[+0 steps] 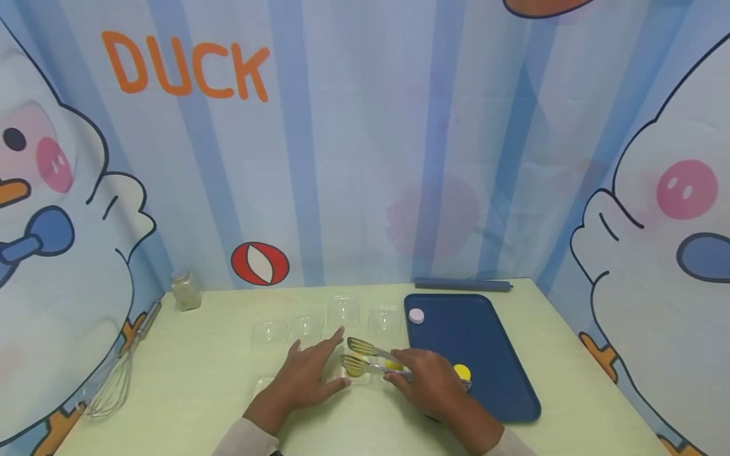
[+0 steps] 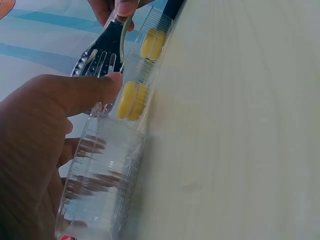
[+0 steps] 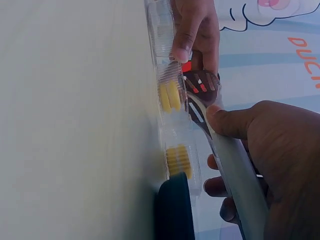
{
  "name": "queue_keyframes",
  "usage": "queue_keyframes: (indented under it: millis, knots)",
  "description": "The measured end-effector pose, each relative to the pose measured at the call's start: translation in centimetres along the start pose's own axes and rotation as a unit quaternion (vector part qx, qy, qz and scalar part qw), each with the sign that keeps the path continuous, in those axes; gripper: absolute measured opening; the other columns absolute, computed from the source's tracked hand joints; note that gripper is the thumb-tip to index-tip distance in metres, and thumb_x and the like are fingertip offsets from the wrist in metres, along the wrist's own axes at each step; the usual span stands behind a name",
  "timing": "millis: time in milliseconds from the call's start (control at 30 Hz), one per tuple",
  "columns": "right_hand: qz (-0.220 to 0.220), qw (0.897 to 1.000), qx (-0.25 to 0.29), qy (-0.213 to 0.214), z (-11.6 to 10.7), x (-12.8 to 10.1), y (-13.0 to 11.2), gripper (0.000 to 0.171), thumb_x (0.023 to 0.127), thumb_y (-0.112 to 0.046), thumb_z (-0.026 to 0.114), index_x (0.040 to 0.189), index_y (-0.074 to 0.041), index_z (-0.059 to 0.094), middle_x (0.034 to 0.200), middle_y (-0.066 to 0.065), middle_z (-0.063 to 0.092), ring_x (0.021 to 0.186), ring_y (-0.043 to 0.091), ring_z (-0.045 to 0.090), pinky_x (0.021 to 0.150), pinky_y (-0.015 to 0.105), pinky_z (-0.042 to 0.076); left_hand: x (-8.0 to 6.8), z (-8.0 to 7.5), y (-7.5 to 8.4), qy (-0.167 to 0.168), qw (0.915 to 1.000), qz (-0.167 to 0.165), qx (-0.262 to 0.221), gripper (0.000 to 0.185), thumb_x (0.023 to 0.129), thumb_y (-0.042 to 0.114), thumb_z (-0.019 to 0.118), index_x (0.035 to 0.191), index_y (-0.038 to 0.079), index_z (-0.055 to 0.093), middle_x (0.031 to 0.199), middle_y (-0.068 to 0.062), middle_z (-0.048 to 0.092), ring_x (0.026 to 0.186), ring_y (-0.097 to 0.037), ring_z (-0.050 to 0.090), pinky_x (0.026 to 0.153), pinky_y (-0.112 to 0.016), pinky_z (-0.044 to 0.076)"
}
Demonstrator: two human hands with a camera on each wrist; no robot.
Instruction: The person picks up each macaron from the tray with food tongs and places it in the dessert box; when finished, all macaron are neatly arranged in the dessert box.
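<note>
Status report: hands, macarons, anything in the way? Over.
Right hand grips tongs. Left hand spread beside clear boxes. Two yellow macarons boxed. Nothing visibly blocking.

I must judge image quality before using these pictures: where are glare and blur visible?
Head view: small glints on the clear containers; left wrist view: bright highlights on the metal tongs; right wrist view: the tray looks dark and soft-edged.

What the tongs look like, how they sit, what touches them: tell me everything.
The tongs look like shiny metal: two long arms ending in broad, slotted heads. The right hand grips the arms; the heads stand apart, pointing toward the left hand, by a clear box with a yellow macaron inside. Whether they touch the box or the left hand cannot be told.
</note>
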State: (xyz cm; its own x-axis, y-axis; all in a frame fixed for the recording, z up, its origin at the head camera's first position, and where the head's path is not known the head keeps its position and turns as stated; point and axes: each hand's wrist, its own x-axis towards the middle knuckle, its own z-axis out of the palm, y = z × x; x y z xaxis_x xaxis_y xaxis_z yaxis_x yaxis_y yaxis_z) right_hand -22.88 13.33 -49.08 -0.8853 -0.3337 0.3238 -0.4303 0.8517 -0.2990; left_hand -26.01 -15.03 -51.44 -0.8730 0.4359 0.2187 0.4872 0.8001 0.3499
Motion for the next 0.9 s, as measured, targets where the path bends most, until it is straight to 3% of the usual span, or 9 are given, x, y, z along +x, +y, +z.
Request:
queue_keyframes:
  millis: [167, 400, 667, 900]
  knots:
    - [0.004, 0.999, -0.016, 0.028, 0.0, -0.2, 0.4, 0.045, 0.094, -0.041, 0.086, 0.131, -0.018, 0.08, 0.125, 0.002, 0.083, 0.114, 0.025, 0.08, 0.094, 0.047, 0.066, -0.7, -1.0, -0.3, -0.01, 0.9998, -0.017, 0.008, 0.099, 0.092, 0.06, 0.08, 0.171, 0.018, 0.038, 0.159, -0.012, 0.063, 0.145, -0.037, 0.062, 0.122, -0.085, 0.027]
    - [0.015, 0.998, -0.019, 0.056, -0.4, -0.9, 1.5, 0.044, 0.093, -0.042, 0.086, 0.129, -0.018, 0.081, 0.125, 0.004, 0.083, 0.117, 0.026, 0.08, 0.096, 0.049, 0.066, -2.4, -2.0, -1.7, -0.027, 0.9992, -0.028, -0.002, 0.092, 0.089, 0.067, 0.078, 0.164, 0.022, 0.05, 0.158, -0.008, 0.064, 0.149, -0.034, 0.058, 0.126, -0.085, 0.018]
    - [0.0, 0.996, 0.0, 0.089, -1.1, -2.2, 2.7, 0.043, 0.091, -0.038, 0.089, 0.128, -0.016, 0.082, 0.122, 0.005, 0.084, 0.113, 0.027, 0.081, 0.094, 0.049, 0.066, -4.6, -3.1, -3.8, 0.0, 1.0, -0.004, -0.005, 0.087, 0.085, 0.068, 0.082, 0.153, 0.019, 0.062, 0.151, -0.004, 0.067, 0.145, -0.033, 0.059, 0.121, -0.089, 0.021]
    - [0.026, 0.996, 0.02, 0.079, -2.4, -3.2, 3.8, 0.045, 0.091, -0.035, 0.088, 0.131, -0.014, 0.081, 0.125, 0.006, 0.083, 0.115, 0.03, 0.08, 0.095, 0.051, 0.066, -5.6, -3.3, -4.8, 0.011, 0.9998, 0.014, 0.002, 0.084, 0.083, 0.068, 0.084, 0.15, 0.021, 0.065, 0.146, 0.001, 0.069, 0.142, -0.031, 0.059, 0.119, -0.089, 0.024]
